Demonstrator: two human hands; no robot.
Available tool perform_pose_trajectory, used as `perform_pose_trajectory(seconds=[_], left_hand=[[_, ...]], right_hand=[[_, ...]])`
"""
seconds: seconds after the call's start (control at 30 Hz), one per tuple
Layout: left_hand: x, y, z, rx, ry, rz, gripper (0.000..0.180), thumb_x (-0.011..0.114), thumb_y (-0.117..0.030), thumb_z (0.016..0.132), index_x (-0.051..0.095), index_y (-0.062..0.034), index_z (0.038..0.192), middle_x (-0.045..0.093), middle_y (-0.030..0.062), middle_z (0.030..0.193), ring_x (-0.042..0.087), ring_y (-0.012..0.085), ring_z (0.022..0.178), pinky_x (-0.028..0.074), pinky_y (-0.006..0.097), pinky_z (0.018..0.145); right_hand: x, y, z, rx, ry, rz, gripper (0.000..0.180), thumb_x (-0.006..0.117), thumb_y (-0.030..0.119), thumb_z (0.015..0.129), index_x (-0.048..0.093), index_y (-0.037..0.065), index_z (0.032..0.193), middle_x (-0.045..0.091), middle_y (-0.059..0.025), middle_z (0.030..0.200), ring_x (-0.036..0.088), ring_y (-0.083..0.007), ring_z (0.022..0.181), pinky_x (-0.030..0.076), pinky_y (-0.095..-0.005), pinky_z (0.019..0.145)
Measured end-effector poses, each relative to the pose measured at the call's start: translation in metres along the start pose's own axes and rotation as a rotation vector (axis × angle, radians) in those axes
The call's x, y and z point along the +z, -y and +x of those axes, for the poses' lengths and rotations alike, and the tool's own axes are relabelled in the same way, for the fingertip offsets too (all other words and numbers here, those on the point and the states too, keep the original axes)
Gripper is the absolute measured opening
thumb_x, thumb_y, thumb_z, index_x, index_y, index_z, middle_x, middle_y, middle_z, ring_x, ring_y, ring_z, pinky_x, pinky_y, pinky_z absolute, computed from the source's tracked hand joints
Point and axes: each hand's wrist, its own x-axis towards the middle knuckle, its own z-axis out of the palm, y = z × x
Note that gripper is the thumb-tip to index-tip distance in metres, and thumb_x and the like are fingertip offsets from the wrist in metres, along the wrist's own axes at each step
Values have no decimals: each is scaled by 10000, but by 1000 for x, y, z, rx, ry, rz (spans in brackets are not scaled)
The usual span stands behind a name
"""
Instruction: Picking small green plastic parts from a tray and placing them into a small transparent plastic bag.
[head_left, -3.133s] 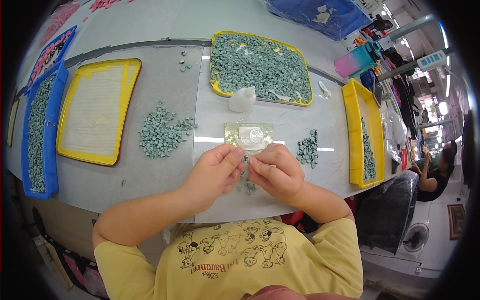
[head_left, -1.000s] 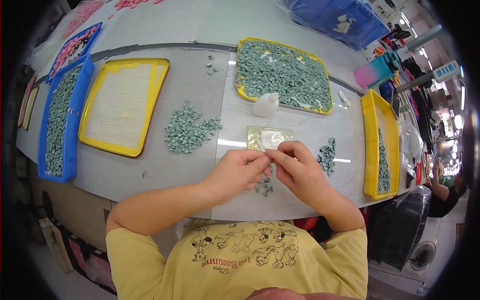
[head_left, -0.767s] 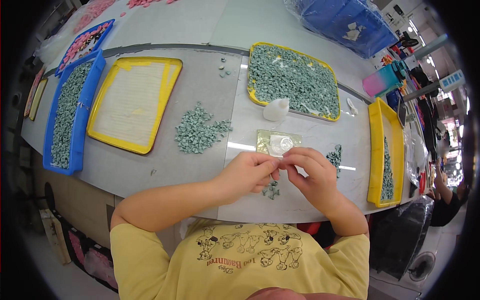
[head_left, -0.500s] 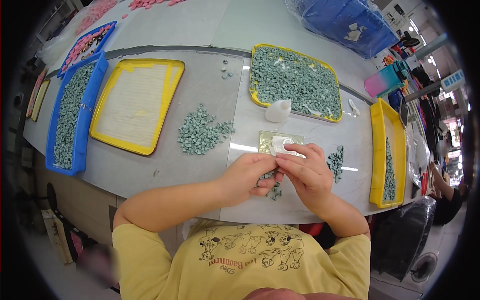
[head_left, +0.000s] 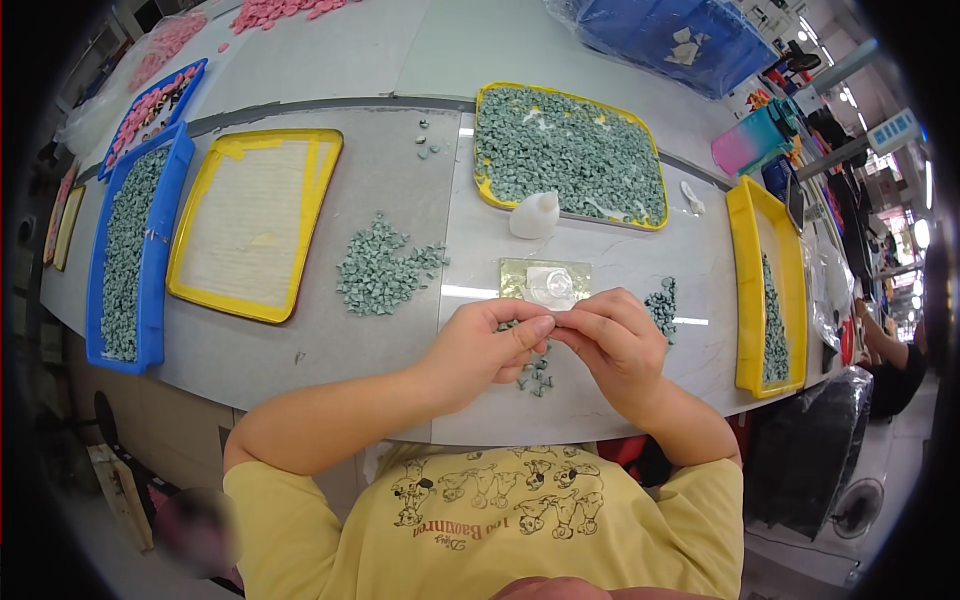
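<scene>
Over grey table (head_left: 300, 340), hands (head_left: 555, 335) pinch hidden piece.

A small-parts workshop: long worktable (head_left: 620, 260) lined with yellow trays (head_left: 570, 150) and blue bins (head_left: 130, 250) of pieces.

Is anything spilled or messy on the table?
Yes. Small green pieces lie loose on the table instead of in trays: a pile beside the empty yellow tray, a few strays farther back, and some under the left hand and right hand. They look like working heaps, not an accident.
</scene>
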Motion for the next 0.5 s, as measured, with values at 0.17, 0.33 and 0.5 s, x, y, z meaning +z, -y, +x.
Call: perform_pose_trajectory(seconds=[0.17, 0.33, 0.5], left_hand=[[2, 9, 15, 15, -10, 62, 226, 571, -194, 892, 564, 4, 1002, 521, 10, 752, 351, 32, 535, 260, 187, 439], [6, 12, 30, 11, -94, 57, 222, 575, -164, 886, 565, 12, 1021, 518, -12, 735, 347, 26, 522, 259, 185, 432], [7, 18, 43, -24, -79, 71, 194, 530, -126, 903, 562, 19, 1028, 519, 7, 771, 348, 32, 534, 266, 181, 442]], right_hand=[[-14, -15, -6, -66, 94, -69, 268, 746, -6, 584, 645, 39, 828, 593, -45, 762, 550, -185, 673, 435, -292, 586], [-15, -34, -11, -126, 106, -34, 275, 731, -23, 590, 637, 35, 841, 602, -44, 788, 546, -196, 669, 421, -299, 586], [-17, -56, -23, -182, 126, -22, 291, 726, -27, 594, 632, 22, 865, 600, -44, 788, 538, -201, 662, 414, -298, 579]])
